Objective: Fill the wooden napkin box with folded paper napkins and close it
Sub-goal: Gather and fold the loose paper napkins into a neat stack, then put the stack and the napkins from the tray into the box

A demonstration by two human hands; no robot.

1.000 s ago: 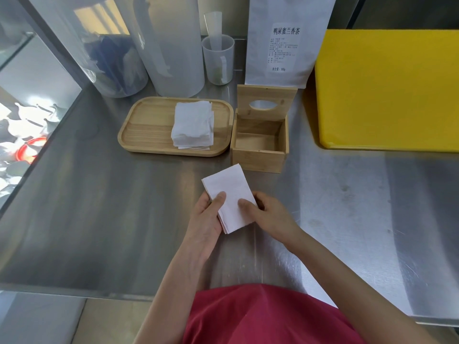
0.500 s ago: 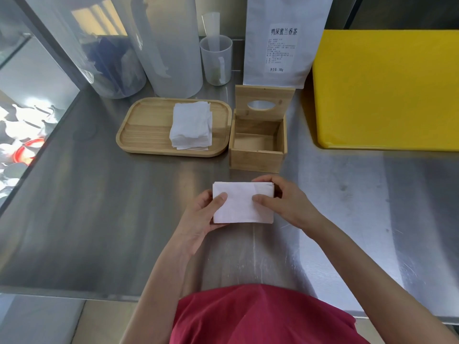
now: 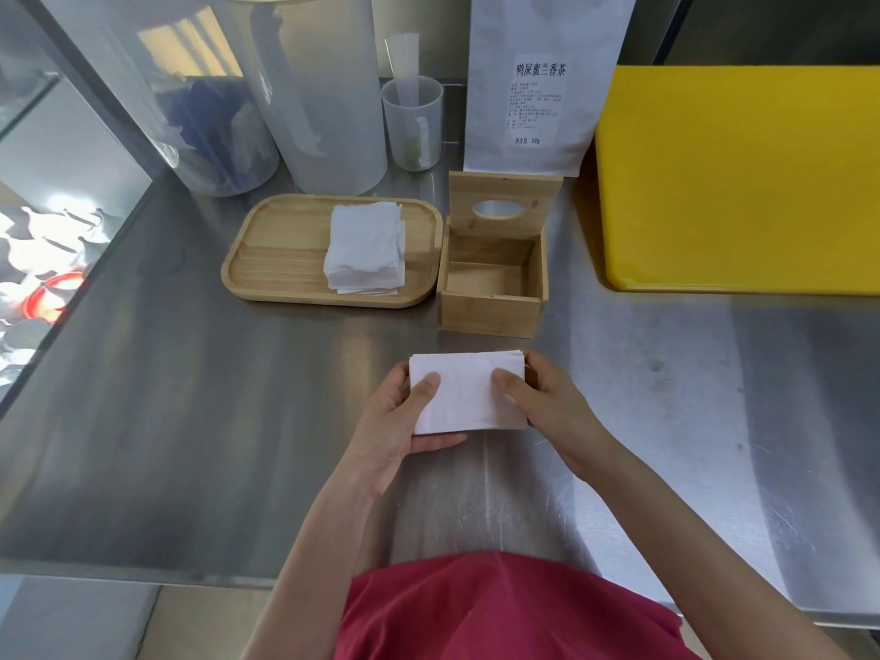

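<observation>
A folded stack of white napkins (image 3: 466,393) lies flat between both hands, just in front of the wooden napkin box (image 3: 490,309). My left hand (image 3: 395,431) grips its left edge, thumb on top. My right hand (image 3: 552,407) grips its right edge the same way. The box is empty, and its lid (image 3: 505,202) with an oval hole stands upright at the back. More white napkins (image 3: 364,247) are piled on a wooden tray (image 3: 276,254) left of the box.
A yellow board (image 3: 743,178) lies at the right. A white labelled bag (image 3: 538,78), a small plastic cup (image 3: 413,121) and two large clear containers (image 3: 324,88) stand along the back. The steel counter's front edge runs near my red shirt (image 3: 500,612).
The napkin stack turned from tilted upright to lying crosswise, and both hands moved it slightly forward toward the box. In the last half second it hardly moved.
</observation>
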